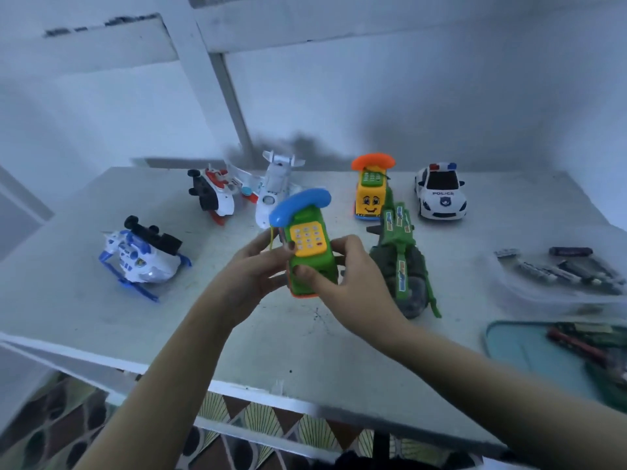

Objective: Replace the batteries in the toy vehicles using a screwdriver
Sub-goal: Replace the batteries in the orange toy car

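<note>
Head view showed both hands raised above the middle of the bench (101, 327), holding one toy between them. The toy was a green phone bus (310, 256) with a yellow keypad on top and a blue handset across its far end; it was off the bench surface, tilted with the handset end away from the person. Left hand (252, 269) gripped its left side, thumb on the top near the keypad, fingers curled behind. Right hand (349, 283) gripped the right side and near end, thumb pressed on the green top, fingers wrapped around the far side. A thin yellow cord hung from the handset by the left hand.

On the bench, toward the back edge: a red and white helicopter (213, 193) lying on its side, a white airplane (273, 188) just beside it, a yellow phone bus (369, 195) with an orange handset, and a white police car (440, 195). A blue and white helicopter (142, 257) lay tipped over near the left edge. A green helicopter (402, 262) lay just right of the right hand. By the right edge sat a clear tray (529, 293) with batteries (559, 269) in it, and nearer the front right corner a teal tray (522, 354) with blurred items I could not identify.
</note>
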